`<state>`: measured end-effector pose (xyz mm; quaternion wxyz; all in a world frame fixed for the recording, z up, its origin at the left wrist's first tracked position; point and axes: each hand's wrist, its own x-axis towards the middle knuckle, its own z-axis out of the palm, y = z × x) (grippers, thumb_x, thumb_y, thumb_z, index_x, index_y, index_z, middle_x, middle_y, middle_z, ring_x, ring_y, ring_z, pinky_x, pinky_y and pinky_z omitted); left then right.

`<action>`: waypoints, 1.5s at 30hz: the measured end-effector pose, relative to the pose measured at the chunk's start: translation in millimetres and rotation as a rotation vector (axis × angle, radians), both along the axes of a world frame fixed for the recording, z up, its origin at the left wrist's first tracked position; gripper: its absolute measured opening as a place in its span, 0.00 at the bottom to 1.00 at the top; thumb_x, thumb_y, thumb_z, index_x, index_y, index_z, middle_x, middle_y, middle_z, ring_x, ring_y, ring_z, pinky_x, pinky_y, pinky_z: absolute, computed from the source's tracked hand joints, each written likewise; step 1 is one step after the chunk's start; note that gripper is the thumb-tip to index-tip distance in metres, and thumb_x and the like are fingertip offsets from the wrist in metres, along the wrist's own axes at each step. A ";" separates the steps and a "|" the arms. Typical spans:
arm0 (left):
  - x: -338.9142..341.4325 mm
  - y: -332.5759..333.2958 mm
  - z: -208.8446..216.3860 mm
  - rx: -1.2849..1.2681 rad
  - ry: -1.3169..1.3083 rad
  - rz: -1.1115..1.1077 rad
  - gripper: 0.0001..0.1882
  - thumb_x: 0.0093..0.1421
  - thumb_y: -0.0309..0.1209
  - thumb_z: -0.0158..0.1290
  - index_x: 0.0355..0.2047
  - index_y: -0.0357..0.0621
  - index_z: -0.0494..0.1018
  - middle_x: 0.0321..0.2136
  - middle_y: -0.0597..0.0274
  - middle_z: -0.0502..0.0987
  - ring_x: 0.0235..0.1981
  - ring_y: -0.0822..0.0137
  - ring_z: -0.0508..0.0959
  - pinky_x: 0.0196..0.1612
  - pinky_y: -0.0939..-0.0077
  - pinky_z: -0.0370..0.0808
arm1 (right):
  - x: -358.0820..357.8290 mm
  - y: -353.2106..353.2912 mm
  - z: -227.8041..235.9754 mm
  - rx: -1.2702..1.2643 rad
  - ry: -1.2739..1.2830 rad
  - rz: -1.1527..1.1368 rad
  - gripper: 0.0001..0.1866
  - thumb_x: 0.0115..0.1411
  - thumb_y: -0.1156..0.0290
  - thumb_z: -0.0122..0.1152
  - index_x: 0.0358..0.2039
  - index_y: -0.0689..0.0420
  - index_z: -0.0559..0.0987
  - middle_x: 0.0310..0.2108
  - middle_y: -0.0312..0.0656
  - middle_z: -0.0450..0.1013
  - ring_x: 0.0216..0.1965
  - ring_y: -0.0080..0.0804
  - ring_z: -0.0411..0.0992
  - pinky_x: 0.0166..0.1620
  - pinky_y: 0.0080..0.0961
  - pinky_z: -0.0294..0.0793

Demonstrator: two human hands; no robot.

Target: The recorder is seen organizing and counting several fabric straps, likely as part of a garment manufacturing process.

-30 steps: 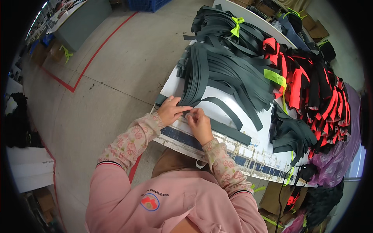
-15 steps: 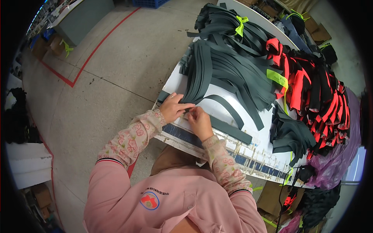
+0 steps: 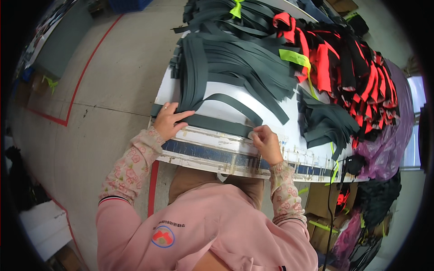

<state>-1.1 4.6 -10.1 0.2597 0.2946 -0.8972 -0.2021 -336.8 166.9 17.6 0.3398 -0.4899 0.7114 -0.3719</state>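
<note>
**Q:** Now, what is shown at the near edge of the white table (image 3: 226,92)?

**A:** A dark green fabric strip (image 3: 212,124) is seen laid flat along that edge, stretched between the two hands. Its left end is pinned under the left hand (image 3: 168,121), which is spread open and pressed palm-down, with the fingers pointed toward the right. Its right end is pinched by the fingertips of the right hand (image 3: 266,142), which is curled closed upon it.

**Q:** How are the hands placed in relation to each other?

**A:** They are held well apart, one at each end of the strip. Both forearms are covered by pink floral sleeves (image 3: 129,165), and a pink sweatshirt (image 3: 203,226) is seen in the lower part of the view.

**Q:** What is seen just below the strip?

**A:** A measuring rule (image 3: 212,153), blue and taped in many places, is fixed along the front edge of the table, parallel to the strip and just beside it.

**Q:** What else is carried by the table?

**A:** A large pile of dark green strips (image 3: 226,49) is heaped behind the hands, with one curved strip (image 3: 235,105) lying loose on the bare white surface. A smaller stack of green pieces (image 3: 323,122) is placed to the right. Beyond it, a heap of red and black fabric (image 3: 357,72) is piled, with yellow-green ties (image 3: 294,58) among it.

**Q:** And around the table?

**A:** A grey concrete floor (image 3: 108,90) marked by a red line (image 3: 86,74) is seen to the left.
</note>
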 end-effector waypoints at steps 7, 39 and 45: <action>-4.0 4.5 4.8 0.021 -0.027 0.040 0.26 0.48 0.28 0.65 0.50 0.60 0.79 0.40 0.48 0.69 0.41 0.49 0.68 0.48 0.58 0.68 | 10.6 0.4 1.6 -0.038 0.204 0.019 0.08 0.60 0.74 0.60 0.37 0.64 0.74 0.22 0.46 0.75 0.22 0.31 0.72 0.29 0.26 0.71; -3.3 -0.2 -6.1 -0.015 0.069 0.068 0.21 0.51 0.23 0.57 0.46 0.58 0.81 0.31 0.54 0.67 0.33 0.53 0.67 0.39 0.62 0.67 | 157.2 -83.6 -16.3 -0.241 0.031 0.221 0.09 0.59 0.73 0.61 0.38 0.62 0.73 0.23 0.51 0.75 0.25 0.50 0.75 0.31 0.38 0.73; -2.1 -0.7 -7.0 -0.032 0.074 0.053 0.23 0.49 0.22 0.59 0.46 0.56 0.80 0.32 0.55 0.68 0.33 0.53 0.68 0.41 0.61 0.68 | 165.2 -88.7 -19.1 -0.177 0.075 0.163 0.10 0.59 0.72 0.61 0.37 0.62 0.74 0.24 0.54 0.76 0.28 0.52 0.77 0.32 0.40 0.75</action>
